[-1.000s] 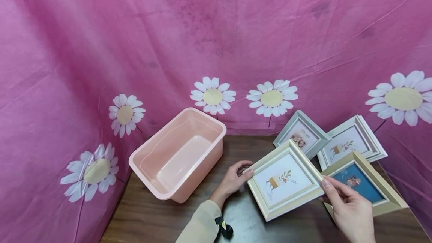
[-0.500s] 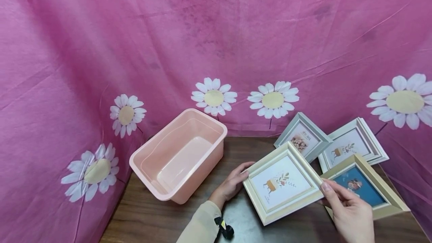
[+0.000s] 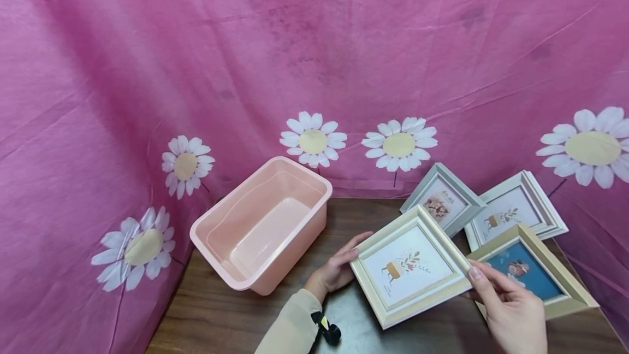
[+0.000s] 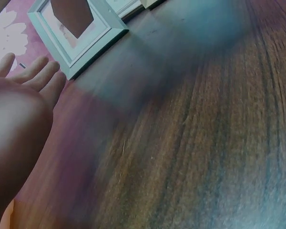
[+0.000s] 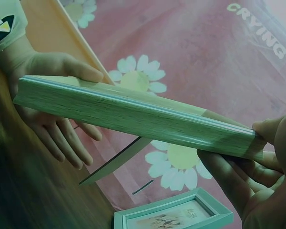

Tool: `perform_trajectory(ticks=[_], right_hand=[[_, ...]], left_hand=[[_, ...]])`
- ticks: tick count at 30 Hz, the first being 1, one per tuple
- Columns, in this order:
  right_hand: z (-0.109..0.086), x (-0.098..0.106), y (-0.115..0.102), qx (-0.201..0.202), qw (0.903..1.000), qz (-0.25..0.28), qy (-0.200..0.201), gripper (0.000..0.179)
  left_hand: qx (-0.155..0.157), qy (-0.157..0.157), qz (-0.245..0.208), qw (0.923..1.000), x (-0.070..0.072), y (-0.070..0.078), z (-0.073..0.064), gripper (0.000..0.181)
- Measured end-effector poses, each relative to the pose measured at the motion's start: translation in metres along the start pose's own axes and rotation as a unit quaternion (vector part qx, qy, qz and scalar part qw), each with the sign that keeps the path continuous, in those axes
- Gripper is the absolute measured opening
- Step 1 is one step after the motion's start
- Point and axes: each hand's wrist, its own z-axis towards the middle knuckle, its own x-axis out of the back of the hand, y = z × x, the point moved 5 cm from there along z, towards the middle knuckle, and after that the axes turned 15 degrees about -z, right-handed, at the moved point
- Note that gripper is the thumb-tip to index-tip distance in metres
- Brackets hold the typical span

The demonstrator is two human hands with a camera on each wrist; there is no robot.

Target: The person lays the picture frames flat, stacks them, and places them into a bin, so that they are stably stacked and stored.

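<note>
My right hand (image 3: 513, 302) pinches the right corner of a cream picture frame (image 3: 371, 283) with a deer-and-leaves print. The frame is held tilted above the table, and in the right wrist view its stand leg (image 5: 112, 162) sticks out below. My left hand (image 3: 336, 269) is at the frame's left side, its fingers straight and spread in the left wrist view. In the right wrist view the left thumb (image 5: 83, 70) lies along the frame's far side; whether it touches is unclear. Behind stand a grey-blue frame (image 3: 459, 217), a white frame (image 3: 550, 212) and a beige frame (image 3: 572, 288).
A pink plastic bin (image 3: 304, 234) stands on the left of the dark wooden table (image 3: 196, 316), nothing in it. A pink cloth (image 3: 236, 70) with white daisies hangs behind and at the sides. The beige frame overlaps the white one near the table's right edge.
The cream frame has moved slightly left and towards me in my right hand. My left thumb, earlier on the frame's front edge, has shifted back off it. The other frames and bin stay put.
</note>
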Motion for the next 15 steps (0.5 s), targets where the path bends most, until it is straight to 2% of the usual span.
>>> perform_trajectory(ticks=[9,12,15], right_hand=[[-0.0017,-0.001,-0.0016,0.009,0.9973,0.072,-0.011,0.036],[-0.0024,-0.0013,-0.0008,0.012,0.9967,0.079,-0.013,0.036],[-0.0028,-0.0008,0.0005,0.011,0.9968,0.078,-0.014,0.035]], left_hand=[[0.031,-0.011,-0.039,0.9987,0.0001,-0.0016,-0.0042,0.086],[0.033,-0.02,-0.046,0.9982,-0.0005,-0.0025,-0.0062,0.086],[0.03,-0.032,-0.053,0.9976,-0.0021,-0.0031,-0.0084,0.078]])
